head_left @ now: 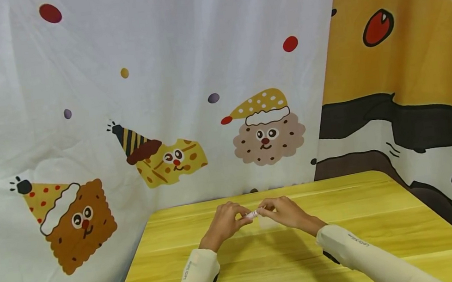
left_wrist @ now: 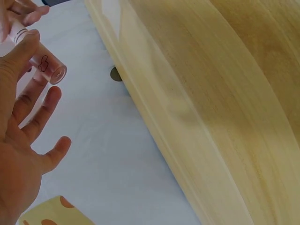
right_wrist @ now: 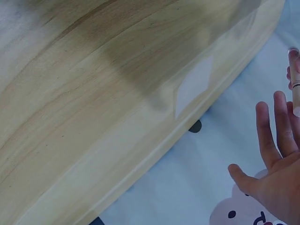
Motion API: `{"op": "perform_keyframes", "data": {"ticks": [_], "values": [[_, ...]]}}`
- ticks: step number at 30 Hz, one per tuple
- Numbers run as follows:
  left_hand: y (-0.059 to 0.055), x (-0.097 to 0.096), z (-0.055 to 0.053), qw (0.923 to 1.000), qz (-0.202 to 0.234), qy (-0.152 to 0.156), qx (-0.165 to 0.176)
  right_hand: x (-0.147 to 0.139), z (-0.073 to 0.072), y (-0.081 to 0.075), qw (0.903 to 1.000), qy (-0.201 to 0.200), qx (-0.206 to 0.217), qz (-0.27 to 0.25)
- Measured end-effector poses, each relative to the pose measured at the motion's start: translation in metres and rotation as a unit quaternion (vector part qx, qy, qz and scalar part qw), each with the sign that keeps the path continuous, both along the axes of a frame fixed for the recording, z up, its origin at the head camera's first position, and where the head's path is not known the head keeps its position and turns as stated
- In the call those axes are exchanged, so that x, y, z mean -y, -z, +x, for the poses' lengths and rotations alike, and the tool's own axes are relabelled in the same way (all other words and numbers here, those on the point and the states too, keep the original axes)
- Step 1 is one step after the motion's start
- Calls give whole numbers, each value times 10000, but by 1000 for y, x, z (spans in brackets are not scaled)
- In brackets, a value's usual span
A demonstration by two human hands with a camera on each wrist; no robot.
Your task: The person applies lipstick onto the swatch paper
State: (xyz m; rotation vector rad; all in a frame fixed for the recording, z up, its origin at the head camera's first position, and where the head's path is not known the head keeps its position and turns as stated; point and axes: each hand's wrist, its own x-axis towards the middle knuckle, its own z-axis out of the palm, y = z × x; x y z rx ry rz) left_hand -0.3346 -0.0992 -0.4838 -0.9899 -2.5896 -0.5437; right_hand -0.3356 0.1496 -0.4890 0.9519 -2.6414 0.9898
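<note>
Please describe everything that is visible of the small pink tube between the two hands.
The tube is a slim, pale pink cylinder that looks like plastic, with one clear, glossy end. It bears a dark outline drawing and thin dark bands. It is held above the table, slightly tilted: the left hand pinches one part and the right hand the other. Whether it is open, I cannot tell.

The tube (left_wrist: pixel 48 65) is pale pink, marked in dark lines — the table (head_left: pixel 258 277) yellow, wood-grained; the sleeves (head_left: pixel 194 277) cream; the curtain (head_left: pixel 167 31) white, dotted red and purple.
</note>
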Motion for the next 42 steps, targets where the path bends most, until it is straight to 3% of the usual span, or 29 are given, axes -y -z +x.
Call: {"op": "perform_keyframes", "data": {"ticks": [12, 24, 32, 42], "values": [[1, 1, 1, 9999, 86, -1, 53, 1, 1, -3, 9997, -198, -115, -75], [1, 1, 4, 9997, 104, -82, 192, 1, 4, -2, 9992, -226, -310, -105], [-1, 2, 4, 9998, 134, -43, 112, 1, 4, -2, 9983, -148, -556, -39], [-4, 1, 6, 10000, 90, -12, -6, 0, 5, 0, 9997, 238, -71, -19]]}}
